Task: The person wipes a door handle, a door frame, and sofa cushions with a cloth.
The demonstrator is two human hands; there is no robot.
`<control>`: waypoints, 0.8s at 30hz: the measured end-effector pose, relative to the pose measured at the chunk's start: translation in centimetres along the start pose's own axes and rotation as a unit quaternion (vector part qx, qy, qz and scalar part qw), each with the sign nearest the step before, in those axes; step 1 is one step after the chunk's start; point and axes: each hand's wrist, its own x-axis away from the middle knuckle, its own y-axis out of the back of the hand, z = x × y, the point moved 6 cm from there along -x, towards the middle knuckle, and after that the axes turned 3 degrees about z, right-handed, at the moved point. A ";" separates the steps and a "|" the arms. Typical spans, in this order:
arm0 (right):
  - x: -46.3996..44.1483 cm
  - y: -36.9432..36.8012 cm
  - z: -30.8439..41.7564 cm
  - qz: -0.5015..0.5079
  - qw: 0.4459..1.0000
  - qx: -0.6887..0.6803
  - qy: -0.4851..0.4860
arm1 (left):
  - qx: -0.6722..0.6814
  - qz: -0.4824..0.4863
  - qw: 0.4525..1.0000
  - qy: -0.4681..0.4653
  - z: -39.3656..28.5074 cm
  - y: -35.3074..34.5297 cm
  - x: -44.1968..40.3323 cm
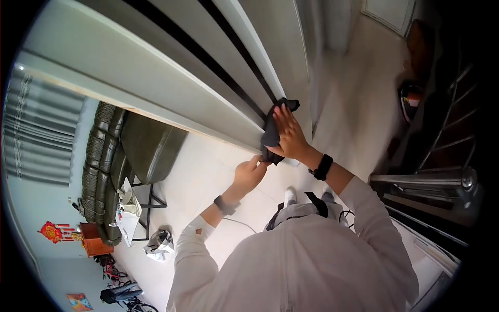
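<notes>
A dark cloth [271,132] is lying against a pale, black-striped panel's [213,41] end. The right hand [291,138] is resting on it, fingers extended; the left hand [249,176] is touching its lower edge, though whether it is pinching I cannot tell. Beyond, a sofa [148,145] is standing.

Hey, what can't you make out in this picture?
All in the head view:
- Panel surface under the cloth: the cloth covers it.
- Panel's far end: cut off by the top edge.
- Whether the left hand pinches the cloth: fingertips too small.
- Wall picture's subject: too small.
</notes>
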 end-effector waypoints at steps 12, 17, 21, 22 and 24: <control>11.2 -9.6 -1.7 -0.011 0.888 -0.310 -0.338 | 0.126 0.130 0.962 0.203 3.5 -11.1 6.7; 12.7 -11.1 -1.8 -0.032 0.828 -0.397 -0.395 | 0.132 0.155 0.953 0.225 3.8 -13.1 7.1; 15.7 -13.7 -2.9 -0.054 0.839 -0.357 -0.406 | 0.198 0.144 0.936 0.254 3.4 -15.0 8.2; 16.5 -14.3 -2.9 -0.084 0.833 -0.360 -0.411 | 0.219 0.131 0.931 0.261 3.2 -15.0 8.3; 17.6 -15.3 -3.2 -0.033 0.824 -0.377 -0.421 | 0.248 0.132 0.924 0.261 2.4 -14.9 8.5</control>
